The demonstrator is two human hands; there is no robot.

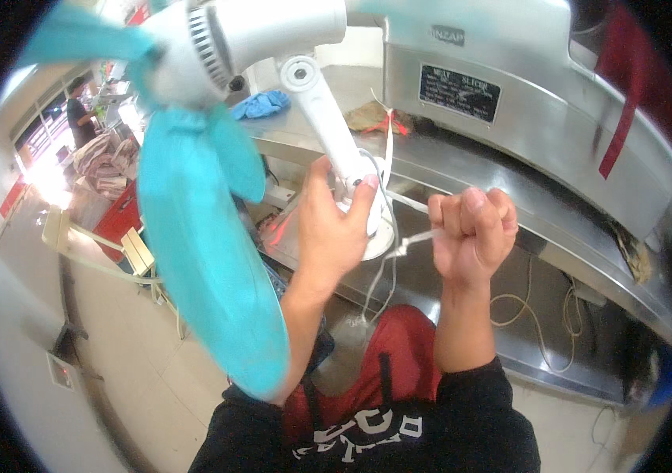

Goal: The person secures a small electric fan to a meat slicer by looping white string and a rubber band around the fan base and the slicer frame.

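A white electric fan (281, 31) with large teal blades (202, 260) fills the upper left, with no guard around the blades. My left hand (332, 229) is wrapped round the lower end of the fan's stem (322, 114), just above its round white base (379, 240). A white cord-like tie (407, 202) runs from the stem to my right hand (474, 232), which is closed in a fist on it. Below, a knotted loose length of the tie hangs beside a thin grey cable (393, 272).
A big metal machine (462, 71) stands on the steel counter (501, 173) ahead. Blue cloth (261, 104) lies at the back. Under the counter hangs a coiled cable (537, 315). At left are a cream chair (135, 248) and, farther off, another person (81, 114).
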